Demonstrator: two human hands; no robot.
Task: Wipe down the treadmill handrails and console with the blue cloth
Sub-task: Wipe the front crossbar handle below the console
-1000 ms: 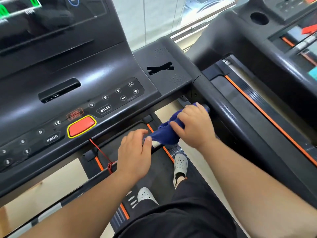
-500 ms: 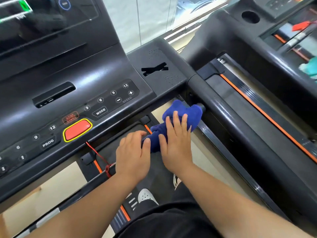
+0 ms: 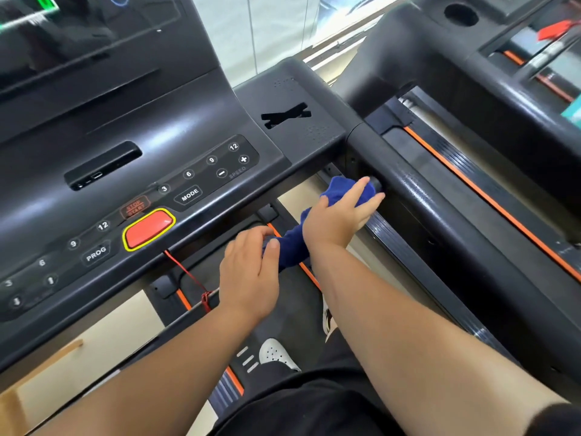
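Observation:
The blue cloth (image 3: 290,247) lies draped along a short black crossbar under the treadmill console (image 3: 157,121). My right hand (image 3: 336,218) presses flat on the cloth, fingers stretched out toward the bar's right end where it meets the black right handrail (image 3: 424,196). My left hand (image 3: 248,269) curls over the bar at the cloth's left end, thumb on the fabric. The bar itself is mostly hidden under cloth and hands.
The console carries a red stop button (image 3: 147,228), number keys and a red safety cord (image 3: 188,275) hanging below. A second treadmill (image 3: 503,89) stands close on the right. My white shoes (image 3: 276,354) stand on the belt below.
My right hand has opened from a grip to flat fingers and slid the cloth right along the bar toward the handrail. My left hand has stayed at the cloth's left end.

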